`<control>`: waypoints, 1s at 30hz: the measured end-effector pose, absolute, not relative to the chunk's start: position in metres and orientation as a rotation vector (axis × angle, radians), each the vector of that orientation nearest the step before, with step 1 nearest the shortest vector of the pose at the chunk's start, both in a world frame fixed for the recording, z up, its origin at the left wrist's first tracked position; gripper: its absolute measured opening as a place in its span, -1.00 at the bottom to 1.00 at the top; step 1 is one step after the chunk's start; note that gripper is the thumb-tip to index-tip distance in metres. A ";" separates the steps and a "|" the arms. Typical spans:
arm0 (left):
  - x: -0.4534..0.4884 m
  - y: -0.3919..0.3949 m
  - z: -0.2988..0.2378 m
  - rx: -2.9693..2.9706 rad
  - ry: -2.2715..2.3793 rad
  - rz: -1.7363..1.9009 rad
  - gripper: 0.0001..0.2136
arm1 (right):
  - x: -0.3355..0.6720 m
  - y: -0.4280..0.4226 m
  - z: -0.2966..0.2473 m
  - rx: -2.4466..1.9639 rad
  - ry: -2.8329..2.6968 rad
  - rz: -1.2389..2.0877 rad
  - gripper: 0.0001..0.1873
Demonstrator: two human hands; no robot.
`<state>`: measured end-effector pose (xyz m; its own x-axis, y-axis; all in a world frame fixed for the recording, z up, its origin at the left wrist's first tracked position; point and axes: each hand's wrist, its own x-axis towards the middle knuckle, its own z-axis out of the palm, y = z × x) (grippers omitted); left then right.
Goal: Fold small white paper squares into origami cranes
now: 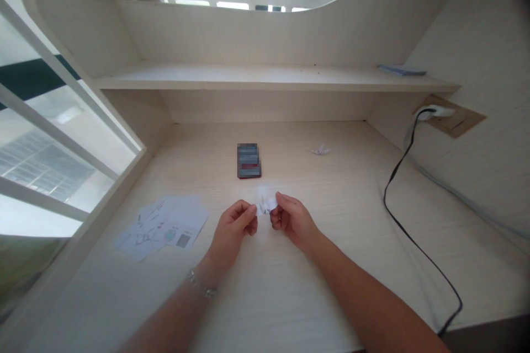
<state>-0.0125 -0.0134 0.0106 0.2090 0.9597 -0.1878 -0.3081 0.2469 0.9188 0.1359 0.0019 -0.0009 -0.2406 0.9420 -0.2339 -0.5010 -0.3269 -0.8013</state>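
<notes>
Between my two hands is a small piece of folded white paper with dark printed marks, held just above the desk. My left hand pinches its left edge between thumb and fingers. On the other side, the thumb and curled fingers of my right hand grip the right edge. The paper's exact folded shape is too small to make out. Beyond the hands lies a dark phone-like rectangle, its face pixelated. Farther right rests a small folded white paper piece with pointed ends.
Several printed white sheets overlap at the left of the pale desk. A black cable runs from a wall socket down the right side. A shelf spans the back, with a flat bluish item on it.
</notes>
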 end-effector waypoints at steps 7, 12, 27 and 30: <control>-0.013 -0.013 0.012 0.743 0.879 1.099 -0.78 | 0.146 0.010 0.001 -0.895 -0.678 1.709 -0.63; -0.013 -0.011 0.008 0.821 1.040 1.176 -0.76 | 0.148 0.005 0.004 -1.116 -1.117 1.146 -0.70; -0.010 -0.011 0.007 1.071 1.118 1.107 -0.80 | 0.137 -0.006 0.004 -1.275 -1.356 0.828 -0.86; -0.011 -0.011 0.008 1.106 1.149 1.110 -0.81 | 0.141 -0.003 0.004 -1.300 -1.318 0.823 -0.84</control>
<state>-0.0113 -0.0107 0.0080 0.0781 0.9912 -0.1072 -0.0733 0.1130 0.9909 0.1413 -0.0028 0.0039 0.1531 0.9659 0.2089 0.2358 0.1696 -0.9569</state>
